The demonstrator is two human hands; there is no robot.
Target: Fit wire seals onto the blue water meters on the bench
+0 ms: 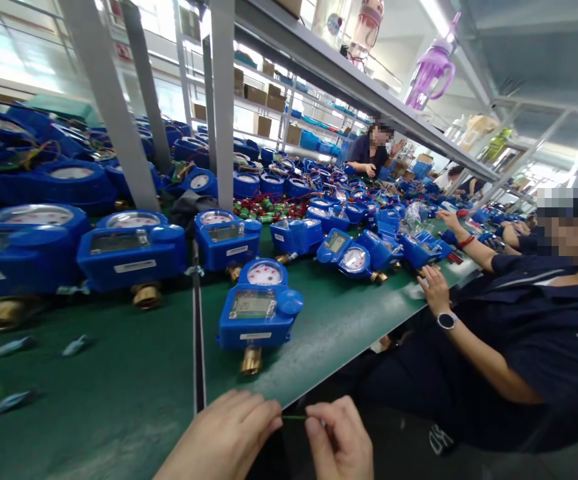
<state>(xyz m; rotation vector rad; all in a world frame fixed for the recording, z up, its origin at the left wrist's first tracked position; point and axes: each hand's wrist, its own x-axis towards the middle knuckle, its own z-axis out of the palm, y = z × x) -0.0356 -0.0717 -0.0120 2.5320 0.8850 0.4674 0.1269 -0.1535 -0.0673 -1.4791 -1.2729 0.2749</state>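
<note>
My left hand (226, 433) and my right hand (341, 440) are at the bottom edge, just off the near rim of the green work table (133, 393). Both are closed in a pinch on a thin green wire (293, 417) stretched between them. The nearest blue water meter (259, 310) with a brass fitting stands on the mat a little beyond my hands. My fingertips are partly hidden by the backs of the hands.
Many blue water meters (131, 250) crowd the left and far table. Small grey seals (76, 345) lie at left. A seated person (533, 333) in dark clothes with a wristwatch works at right; another person (371, 150) sits far back. Grey posts (113, 113) and shelves stand above.
</note>
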